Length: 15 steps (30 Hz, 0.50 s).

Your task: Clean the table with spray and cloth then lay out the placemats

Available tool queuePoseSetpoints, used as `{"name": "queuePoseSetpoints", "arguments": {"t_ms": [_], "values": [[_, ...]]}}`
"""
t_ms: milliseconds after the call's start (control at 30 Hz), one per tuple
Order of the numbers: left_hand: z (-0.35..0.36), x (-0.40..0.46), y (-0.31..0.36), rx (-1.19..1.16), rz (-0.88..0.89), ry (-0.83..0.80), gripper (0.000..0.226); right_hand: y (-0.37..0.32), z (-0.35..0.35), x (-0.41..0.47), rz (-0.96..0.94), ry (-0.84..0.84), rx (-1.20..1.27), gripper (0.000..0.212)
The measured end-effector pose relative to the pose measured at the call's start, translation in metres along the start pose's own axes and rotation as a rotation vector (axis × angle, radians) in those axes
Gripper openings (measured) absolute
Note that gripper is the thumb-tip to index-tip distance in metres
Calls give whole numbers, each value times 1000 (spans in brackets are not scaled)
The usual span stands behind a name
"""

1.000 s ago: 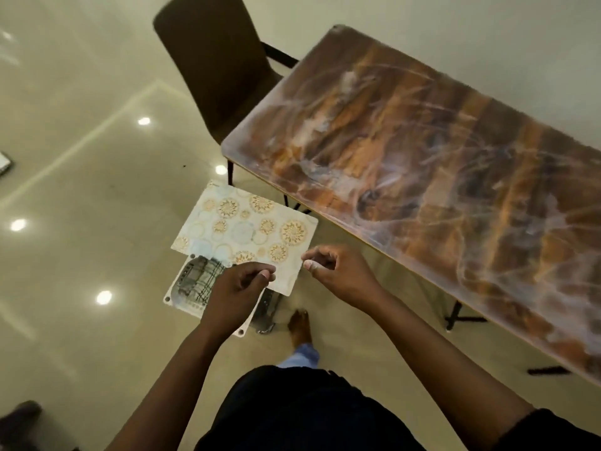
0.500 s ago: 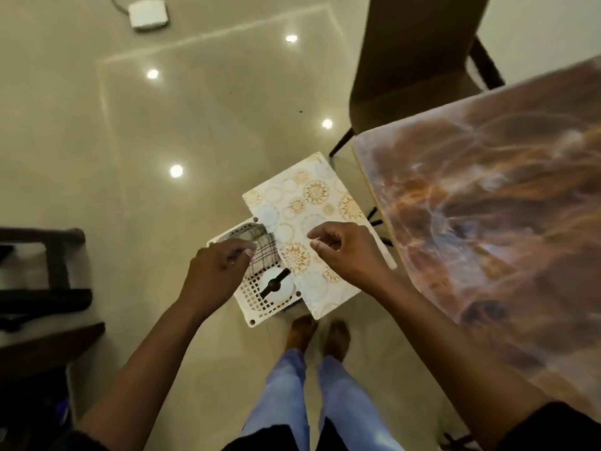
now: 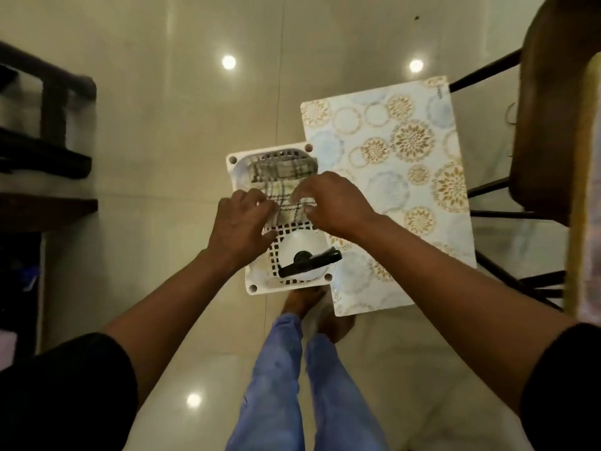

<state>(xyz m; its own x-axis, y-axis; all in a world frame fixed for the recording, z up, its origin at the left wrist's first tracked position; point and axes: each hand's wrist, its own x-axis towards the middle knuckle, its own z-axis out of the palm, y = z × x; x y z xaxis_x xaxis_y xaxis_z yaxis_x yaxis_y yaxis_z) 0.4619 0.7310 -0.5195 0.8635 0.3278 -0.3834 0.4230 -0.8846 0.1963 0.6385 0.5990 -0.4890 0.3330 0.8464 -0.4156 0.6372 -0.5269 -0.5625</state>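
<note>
Placemats [image 3: 403, 177]: one patterned sheet shows, white with gold and pale blue medallions, lying flat just right of the white basket [image 3: 257, 281] and partly under the right forearm; whether more lie stacked beneath it cannot be told. It is the largest of the task's things in view. Right of the placemat, one brown chair [image 3: 546, 131] stands at the frame's edge, and beside the chair a sliver of the table [image 3: 585, 190] runs down the right border. Far left of the basket sits one dark piece of furniture [image 3: 48, 151], too blurred to name.

One basket stands on the pale tiled floor [image 3: 146, 92], a perforated white crate just ahead of the person's bare feet. Inside it lie two things: one checked cloth [image 3: 279, 172] at the basket's far end, and one white spray bottle [image 3: 302, 252] with a black trigger head at the near end.

Two hands meet over the basket's middle. The left hand [image 3: 242, 222] pinches the cloth's near edge with curled fingers; the right hand [image 3: 331, 203] does likewise, fingertips bent down onto the same fabric, just beside the left.
</note>
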Motion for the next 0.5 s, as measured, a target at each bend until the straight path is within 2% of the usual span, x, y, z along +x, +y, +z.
{"name": "queuePoseSetpoints", "arguments": {"t_ms": [167, 367, 500], "values": [[11, 10, -3, 19, 33, 128, 31, 10, 21, 16, -176, -4, -235, 37], [11, 15, -9, -9, 91, 197, 19, 15, 22, 24, -213, -11, -272, 53], [-3, 19, -10, -108, 77, 244, 30, 13, 22, 29, -210, -28, -320, 75]]}}
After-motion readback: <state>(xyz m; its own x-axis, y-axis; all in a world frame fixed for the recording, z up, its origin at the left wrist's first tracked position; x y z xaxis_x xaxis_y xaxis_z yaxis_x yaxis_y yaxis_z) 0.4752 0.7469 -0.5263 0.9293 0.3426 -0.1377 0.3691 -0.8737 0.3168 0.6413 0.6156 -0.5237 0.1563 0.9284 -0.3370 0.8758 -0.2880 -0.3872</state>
